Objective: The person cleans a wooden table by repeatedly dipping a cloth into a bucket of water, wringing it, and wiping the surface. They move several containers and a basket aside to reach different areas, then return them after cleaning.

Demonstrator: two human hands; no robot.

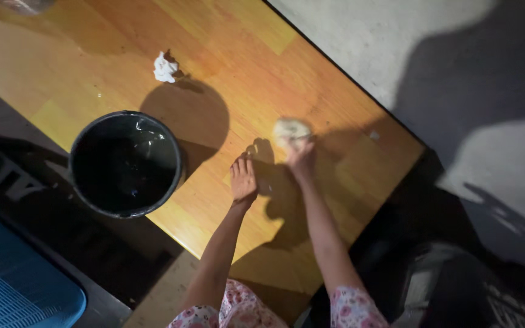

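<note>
The right hand (301, 159) presses a crumpled cloth (290, 130), fingers curled on it; the left hand (243, 180) lies flat, fingers together. A wide swipe left could knock the black bucket (126, 163) off the near table (226, 54) edge.

Quick count, all relative to the one wooden table (123, 48). Two hands on it: the left hand (243, 181) lies flat near the near edge, and the right hand (301, 159) sits beside it, closed over one pale wad of cloth (290, 130). One crumpled white tissue (165, 67) lies further in on the tabletop. One black bucket (126, 163) overlaps the table's left edge. One blue plastic crate (13, 285) is off the table, on the bucket's side. Two floral sleeves (353, 307) at the near edge.
</note>
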